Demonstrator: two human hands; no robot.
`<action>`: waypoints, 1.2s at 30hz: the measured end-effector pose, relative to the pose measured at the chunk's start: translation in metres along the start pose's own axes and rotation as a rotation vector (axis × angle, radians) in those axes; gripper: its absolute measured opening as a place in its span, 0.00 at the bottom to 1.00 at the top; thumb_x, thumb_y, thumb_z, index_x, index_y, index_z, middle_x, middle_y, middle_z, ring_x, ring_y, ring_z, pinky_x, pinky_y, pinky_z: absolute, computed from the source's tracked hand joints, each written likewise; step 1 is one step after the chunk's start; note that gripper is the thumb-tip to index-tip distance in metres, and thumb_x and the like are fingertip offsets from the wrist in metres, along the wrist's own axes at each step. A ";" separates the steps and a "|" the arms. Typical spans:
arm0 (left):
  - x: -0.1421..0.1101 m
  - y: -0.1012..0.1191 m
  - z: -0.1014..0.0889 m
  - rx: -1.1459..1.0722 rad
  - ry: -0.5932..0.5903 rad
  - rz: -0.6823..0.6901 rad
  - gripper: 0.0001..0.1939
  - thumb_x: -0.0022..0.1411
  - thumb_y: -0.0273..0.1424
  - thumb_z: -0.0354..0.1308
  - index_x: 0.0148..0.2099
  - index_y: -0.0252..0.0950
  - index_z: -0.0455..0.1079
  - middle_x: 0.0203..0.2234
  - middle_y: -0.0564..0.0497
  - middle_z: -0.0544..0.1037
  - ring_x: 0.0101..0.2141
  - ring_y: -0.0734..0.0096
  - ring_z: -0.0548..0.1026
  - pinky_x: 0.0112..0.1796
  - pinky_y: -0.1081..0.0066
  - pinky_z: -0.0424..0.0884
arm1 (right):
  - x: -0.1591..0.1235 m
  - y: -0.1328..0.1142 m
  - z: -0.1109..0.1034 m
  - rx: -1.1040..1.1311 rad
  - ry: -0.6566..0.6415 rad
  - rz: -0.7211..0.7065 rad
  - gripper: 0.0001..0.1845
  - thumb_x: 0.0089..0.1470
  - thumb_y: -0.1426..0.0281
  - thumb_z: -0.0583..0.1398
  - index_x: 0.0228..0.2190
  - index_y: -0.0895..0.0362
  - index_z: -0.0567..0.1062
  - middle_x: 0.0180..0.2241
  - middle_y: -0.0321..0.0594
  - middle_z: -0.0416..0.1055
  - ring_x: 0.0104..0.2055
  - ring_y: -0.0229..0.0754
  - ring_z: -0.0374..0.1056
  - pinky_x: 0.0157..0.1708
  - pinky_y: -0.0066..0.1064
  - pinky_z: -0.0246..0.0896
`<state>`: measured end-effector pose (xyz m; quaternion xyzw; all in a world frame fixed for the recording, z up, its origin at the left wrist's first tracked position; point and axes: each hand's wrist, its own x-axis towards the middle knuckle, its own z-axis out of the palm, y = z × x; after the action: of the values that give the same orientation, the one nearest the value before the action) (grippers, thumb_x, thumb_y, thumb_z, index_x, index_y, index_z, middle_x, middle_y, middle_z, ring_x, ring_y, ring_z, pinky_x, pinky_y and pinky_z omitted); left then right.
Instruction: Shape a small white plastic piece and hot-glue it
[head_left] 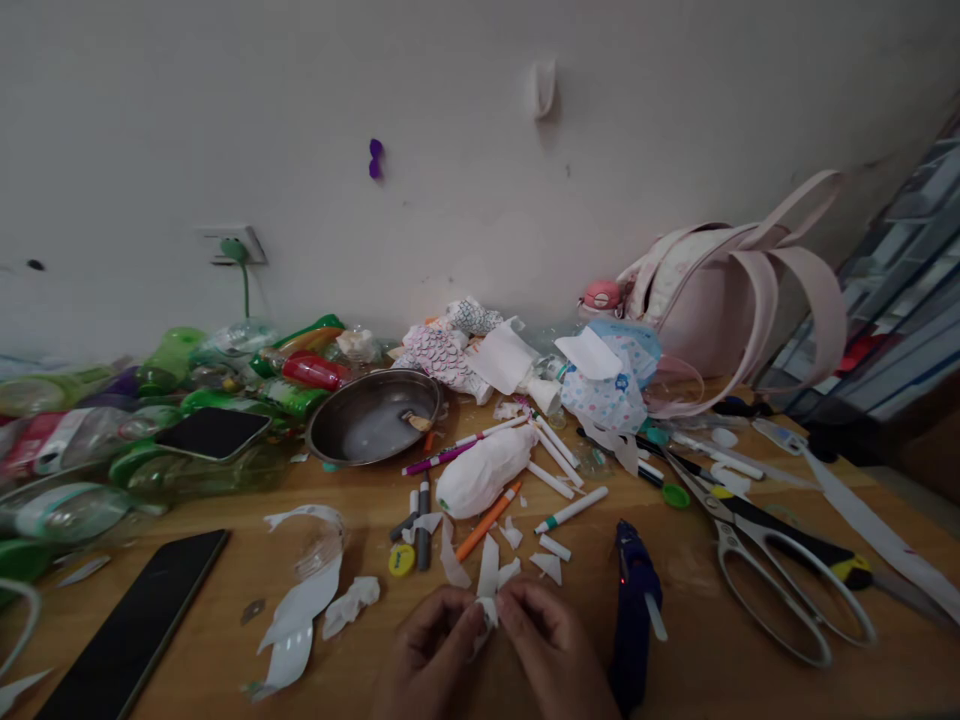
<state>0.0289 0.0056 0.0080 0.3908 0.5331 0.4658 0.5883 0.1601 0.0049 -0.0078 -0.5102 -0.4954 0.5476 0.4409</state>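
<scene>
Head view, looking down at a cluttered wooden table [720, 680]: from my remote seat I see both hands meet at the near edge, pinching one small white scrap [487, 612] between them. My left hand [431, 650] is curled, fingertips closed on the scrap's left side; my right hand [551, 650] mirrors it, fingers bent and closed on the right side. The scrap looks crumpled and soft, pale against the wood, with a strip standing up from it (paper or tape, I cannot tell). More white bits [510, 560] lie just beyond the fingers. A blue glue gun [634, 610] lies just right of the right hand, a small red light showing on it. Big scissors [780, 570] lie farther right, blades open. A white wrapped bundle [484, 472] sits mid-table among pens [487, 522], with a metal bowl [371, 418] behind it. A dark phone [131, 630] lies well to the left.
</scene>
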 end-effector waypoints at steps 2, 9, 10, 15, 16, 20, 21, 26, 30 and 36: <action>0.000 0.000 0.000 0.048 0.004 0.033 0.16 0.45 0.45 0.63 0.23 0.37 0.72 0.18 0.55 0.70 0.24 0.72 0.64 0.28 0.74 0.60 | -0.001 0.001 0.002 0.033 0.032 -0.029 0.14 0.51 0.59 0.55 0.25 0.57 0.69 0.27 0.36 0.64 0.33 0.39 0.61 0.35 0.27 0.56; -0.001 -0.002 -0.002 0.190 0.031 0.120 0.13 0.49 0.44 0.60 0.25 0.40 0.73 0.20 0.55 0.73 0.24 0.70 0.66 0.28 0.74 0.62 | -0.001 0.004 0.003 0.045 0.071 -0.069 0.10 0.48 0.63 0.57 0.22 0.57 0.68 0.24 0.34 0.62 0.29 0.38 0.59 0.30 0.27 0.53; -0.001 -0.002 -0.003 0.198 0.019 0.114 0.13 0.49 0.44 0.60 0.25 0.40 0.73 0.20 0.54 0.74 0.25 0.69 0.67 0.29 0.74 0.63 | -0.001 0.003 0.002 0.028 0.065 -0.065 0.09 0.49 0.64 0.57 0.22 0.57 0.68 0.24 0.34 0.62 0.29 0.38 0.59 0.30 0.27 0.53; 0.001 -0.002 -0.004 0.181 0.007 0.068 0.13 0.49 0.44 0.59 0.25 0.41 0.74 0.20 0.54 0.74 0.27 0.67 0.69 0.30 0.74 0.64 | 0.001 -0.003 -0.001 -0.072 0.093 -0.080 0.09 0.49 0.65 0.55 0.23 0.57 0.67 0.26 0.35 0.61 0.30 0.38 0.60 0.32 0.28 0.54; 0.001 -0.003 -0.004 0.163 0.002 0.057 0.13 0.48 0.45 0.60 0.26 0.41 0.74 0.21 0.54 0.75 0.27 0.67 0.69 0.30 0.74 0.65 | 0.001 -0.003 -0.001 -0.081 0.088 -0.083 0.09 0.49 0.65 0.55 0.23 0.57 0.67 0.26 0.36 0.61 0.30 0.39 0.60 0.32 0.28 0.54; 0.003 -0.010 -0.004 0.099 -0.013 0.015 0.14 0.41 0.43 0.65 0.26 0.39 0.74 0.21 0.54 0.75 0.27 0.68 0.69 0.30 0.74 0.64 | 0.001 -0.001 -0.001 -0.086 0.093 -0.060 0.09 0.48 0.65 0.55 0.23 0.57 0.67 0.26 0.36 0.61 0.31 0.39 0.60 0.32 0.28 0.54; 0.004 -0.012 -0.004 0.093 -0.005 0.005 0.14 0.41 0.43 0.66 0.25 0.38 0.74 0.20 0.54 0.75 0.26 0.69 0.68 0.30 0.74 0.64 | 0.001 -0.001 -0.001 -0.088 0.092 -0.056 0.08 0.48 0.65 0.55 0.23 0.57 0.67 0.25 0.36 0.61 0.30 0.39 0.60 0.31 0.28 0.54; 0.003 -0.014 0.000 -0.032 0.085 -0.029 0.16 0.40 0.45 0.66 0.24 0.38 0.73 0.18 0.55 0.73 0.24 0.71 0.66 0.28 0.75 0.62 | -0.001 -0.001 0.000 -0.097 0.050 -0.053 0.09 0.50 0.65 0.54 0.24 0.57 0.68 0.26 0.35 0.62 0.30 0.38 0.60 0.32 0.27 0.55; 0.003 -0.005 0.001 0.010 0.033 -0.045 0.14 0.40 0.43 0.66 0.24 0.38 0.75 0.20 0.54 0.76 0.27 0.69 0.69 0.30 0.75 0.64 | -0.002 -0.003 0.000 -0.112 0.082 -0.069 0.08 0.49 0.66 0.55 0.24 0.57 0.68 0.26 0.35 0.63 0.30 0.38 0.61 0.31 0.26 0.54; 0.002 -0.003 0.001 0.078 0.040 -0.018 0.11 0.43 0.42 0.64 0.24 0.40 0.76 0.20 0.54 0.77 0.26 0.68 0.70 0.30 0.74 0.64 | 0.002 -0.001 0.000 -0.106 0.093 -0.065 0.08 0.49 0.66 0.55 0.24 0.56 0.69 0.25 0.35 0.63 0.29 0.38 0.61 0.31 0.26 0.55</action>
<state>0.0303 0.0073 0.0046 0.3992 0.5659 0.4470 0.5662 0.1603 0.0067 -0.0073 -0.5415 -0.5190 0.4816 0.4534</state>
